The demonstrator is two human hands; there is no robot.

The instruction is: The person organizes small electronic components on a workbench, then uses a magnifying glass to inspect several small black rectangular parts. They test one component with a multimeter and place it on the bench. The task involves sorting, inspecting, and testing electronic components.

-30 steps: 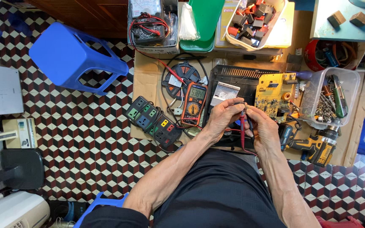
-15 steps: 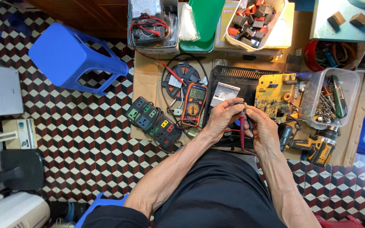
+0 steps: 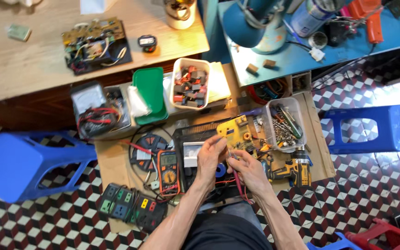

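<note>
My two hands meet over a black device (image 3: 191, 153) lying on cardboard on the floor. My left hand (image 3: 209, 156) has its fingertips pinched on a small part that is too small to make out, just below a yellow circuit board (image 3: 234, 133). My right hand (image 3: 250, 170) grips a thin red probe (image 3: 238, 184) that points down toward my lap. An orange multimeter (image 3: 168, 169) lies to the left of my left hand. A blue tape roll (image 3: 220, 171) sits between my wrists.
A clear tub of screws (image 3: 287, 121) and a yellow cordless drill (image 3: 293, 172) lie to the right. A green-socket power strip (image 3: 130, 206) lies at lower left. Blue stools (image 3: 21, 165) (image 3: 378, 127) flank the cardboard. Behind it stand a wooden bench (image 3: 33, 60) and a blue table (image 3: 302, 53).
The view has tilted up and shifted, so the two benches and the right blue stool now show. My hands stay together over the black device, still gripping the red probe.
</note>
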